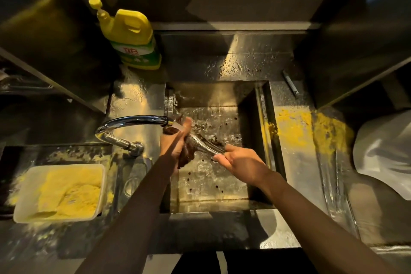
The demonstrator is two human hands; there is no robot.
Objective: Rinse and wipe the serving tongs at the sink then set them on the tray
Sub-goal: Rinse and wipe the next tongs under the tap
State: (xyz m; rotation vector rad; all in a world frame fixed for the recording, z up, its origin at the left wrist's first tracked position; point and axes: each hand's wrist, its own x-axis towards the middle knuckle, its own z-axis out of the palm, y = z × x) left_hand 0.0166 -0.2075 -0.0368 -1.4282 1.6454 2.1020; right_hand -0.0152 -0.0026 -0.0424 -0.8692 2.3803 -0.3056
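Wet steel sink (213, 187) beneath the faucet (133, 120). Left hand (174, 142) grips a dark cloth (186, 157) around the tongs (205, 143); right hand (241, 162) pinches their end.

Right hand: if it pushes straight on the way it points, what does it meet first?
Likely the dark cloth that the left hand grips on the tongs; depth is unclear.

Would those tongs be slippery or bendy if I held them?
Probably slippery: the tongs are shiny metal and look wet beside the running tap. Likely stiff too: the right hand grips only one end, yet they stick straight out without drooping. The cloth held in the left hand hangs limp, so that is the floppy one.
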